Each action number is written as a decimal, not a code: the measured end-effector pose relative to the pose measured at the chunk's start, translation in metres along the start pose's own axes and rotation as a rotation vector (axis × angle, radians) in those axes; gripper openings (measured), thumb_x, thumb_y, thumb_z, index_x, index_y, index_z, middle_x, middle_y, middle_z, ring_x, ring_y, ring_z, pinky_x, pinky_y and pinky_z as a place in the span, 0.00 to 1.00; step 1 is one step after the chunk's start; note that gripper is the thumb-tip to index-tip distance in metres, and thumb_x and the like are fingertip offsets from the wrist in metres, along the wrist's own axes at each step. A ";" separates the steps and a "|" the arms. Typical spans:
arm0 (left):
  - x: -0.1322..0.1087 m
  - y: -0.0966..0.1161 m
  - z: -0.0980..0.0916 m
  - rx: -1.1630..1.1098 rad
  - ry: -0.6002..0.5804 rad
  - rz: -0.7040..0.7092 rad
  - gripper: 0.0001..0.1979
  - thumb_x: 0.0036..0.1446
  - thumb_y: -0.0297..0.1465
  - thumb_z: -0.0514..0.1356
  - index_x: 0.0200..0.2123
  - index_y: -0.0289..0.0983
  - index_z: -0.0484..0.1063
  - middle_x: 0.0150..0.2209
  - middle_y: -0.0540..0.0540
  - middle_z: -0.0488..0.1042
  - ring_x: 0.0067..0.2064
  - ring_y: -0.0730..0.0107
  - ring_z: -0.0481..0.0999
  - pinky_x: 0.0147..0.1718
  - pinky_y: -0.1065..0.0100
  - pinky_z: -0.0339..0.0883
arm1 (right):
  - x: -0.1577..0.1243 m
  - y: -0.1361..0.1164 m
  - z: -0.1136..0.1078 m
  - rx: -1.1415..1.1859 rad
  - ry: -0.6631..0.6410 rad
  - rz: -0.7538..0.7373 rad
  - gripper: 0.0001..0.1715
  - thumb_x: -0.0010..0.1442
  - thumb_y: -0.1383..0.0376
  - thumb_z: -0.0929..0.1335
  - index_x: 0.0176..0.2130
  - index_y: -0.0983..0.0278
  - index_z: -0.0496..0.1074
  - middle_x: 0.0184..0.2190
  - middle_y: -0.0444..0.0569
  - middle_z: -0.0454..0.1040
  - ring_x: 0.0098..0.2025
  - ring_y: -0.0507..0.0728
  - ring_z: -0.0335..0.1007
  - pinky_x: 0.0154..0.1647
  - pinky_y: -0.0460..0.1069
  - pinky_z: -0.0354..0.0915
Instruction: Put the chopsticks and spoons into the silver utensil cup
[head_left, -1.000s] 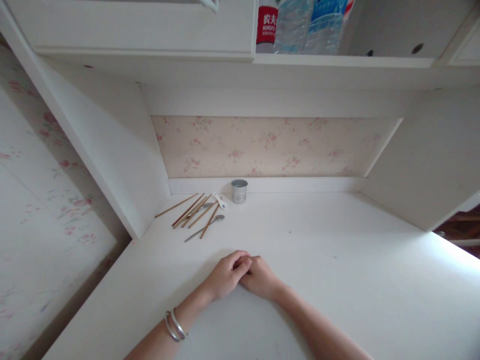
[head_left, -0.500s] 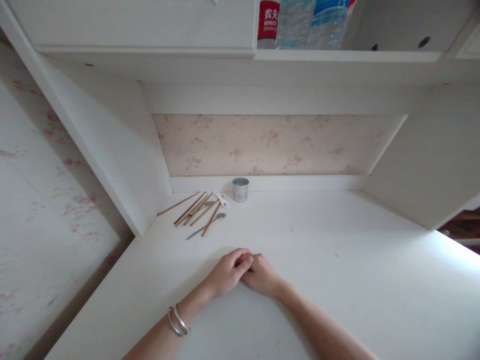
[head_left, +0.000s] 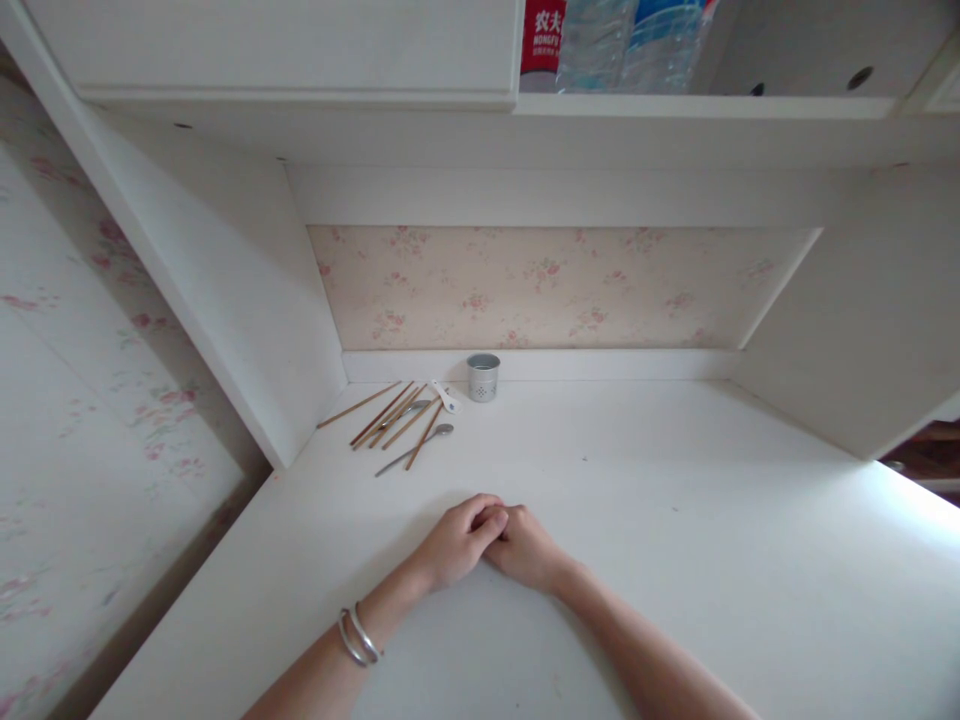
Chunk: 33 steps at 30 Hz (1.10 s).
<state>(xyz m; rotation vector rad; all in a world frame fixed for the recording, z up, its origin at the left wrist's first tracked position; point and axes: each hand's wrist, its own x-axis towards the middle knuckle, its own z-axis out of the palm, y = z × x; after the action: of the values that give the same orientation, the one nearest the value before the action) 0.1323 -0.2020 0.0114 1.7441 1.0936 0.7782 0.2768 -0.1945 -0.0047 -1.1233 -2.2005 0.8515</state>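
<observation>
My left hand (head_left: 455, 545) and my right hand (head_left: 529, 550) rest clasped together on the white tabletop (head_left: 675, 600). The left fingers and thumb wrap over the right hand, whose curled fingers are partly hidden; no object shows between them. Beyond them lie several wooden chopsticks (head_left: 374, 405), loosely fanned out at the left. A long-handled metal spoon (head_left: 444, 430) lies crossed with one chopstick. Another metal utensil (head_left: 411, 409) is among the sticks, its kind partly hidden. A white ceramic spoon (head_left: 447, 398) lies beside a small grey metal cup (head_left: 484, 380) with a pattern of holes, standing upright.
White side panels (head_left: 217, 260) bound the table recess left and right. An overhead shelf (head_left: 697, 106) holds plastic-wrapped bottles (head_left: 596, 45) and a red-labelled item (head_left: 542, 40). Floral wallpaper (head_left: 555, 285) covers the back. Two silver bangles (head_left: 361, 637) circle my left wrist.
The view has shifted very slightly. Both hands stay clasped in the same place, and nothing on the table has moved.
</observation>
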 end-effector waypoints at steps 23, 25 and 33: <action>0.000 -0.001 -0.001 0.005 -0.004 0.001 0.20 0.59 0.44 0.52 0.47 0.39 0.70 0.44 0.46 0.75 0.46 0.65 0.73 0.47 0.68 0.64 | 0.001 0.002 0.001 0.002 -0.014 -0.020 0.19 0.52 0.73 0.61 0.37 0.61 0.77 0.36 0.46 0.79 0.37 0.54 0.75 0.36 0.44 0.65; 0.000 -0.001 -0.001 0.006 -0.002 0.002 0.19 0.59 0.44 0.52 0.47 0.39 0.70 0.44 0.46 0.75 0.46 0.66 0.73 0.47 0.68 0.64 | 0.000 0.003 0.001 -0.001 -0.014 -0.022 0.18 0.52 0.73 0.61 0.38 0.61 0.76 0.36 0.46 0.79 0.38 0.54 0.75 0.36 0.44 0.65; 0.000 0.000 0.000 0.009 -0.008 0.009 0.20 0.59 0.44 0.52 0.47 0.38 0.70 0.44 0.46 0.75 0.46 0.66 0.72 0.47 0.69 0.63 | -0.001 0.005 0.002 0.002 -0.003 -0.024 0.18 0.53 0.73 0.61 0.38 0.62 0.76 0.37 0.46 0.79 0.39 0.54 0.75 0.38 0.44 0.65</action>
<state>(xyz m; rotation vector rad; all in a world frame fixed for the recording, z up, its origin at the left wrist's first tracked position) 0.1320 -0.2023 0.0112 1.7593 1.0860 0.7729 0.2783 -0.1943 -0.0099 -1.0929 -2.2114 0.8455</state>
